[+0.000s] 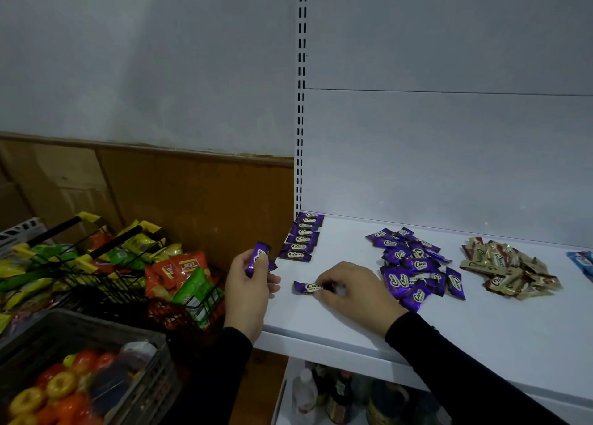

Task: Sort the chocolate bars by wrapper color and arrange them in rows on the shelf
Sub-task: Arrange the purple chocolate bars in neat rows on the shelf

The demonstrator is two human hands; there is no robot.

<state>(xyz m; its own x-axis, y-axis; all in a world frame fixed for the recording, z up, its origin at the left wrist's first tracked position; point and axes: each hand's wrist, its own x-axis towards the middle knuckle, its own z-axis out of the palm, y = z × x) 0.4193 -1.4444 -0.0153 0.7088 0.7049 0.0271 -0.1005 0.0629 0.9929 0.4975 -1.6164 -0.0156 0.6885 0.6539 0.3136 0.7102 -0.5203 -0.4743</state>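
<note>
- The white shelf [337, 325] stands before a grey wall [144, 65].
- Left hand [248, 291] fingers pinch a purple bar [257, 257] at the shelf's left edge.
- Right hand [354, 291] fingers pinch another purple bar [307, 287] on the shelf.

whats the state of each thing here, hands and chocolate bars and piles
left hand: holds a purple-wrapped chocolate bar upright, off the shelf
right hand: pinches a purple bar lying flat on the white shelf
purple row: lined up at the shelf's left end
loose purple pile: jumbled, unsorted
gold-wrapped pile: jumbled heap
blue wrappers: at right edge, mostly cut off
</note>
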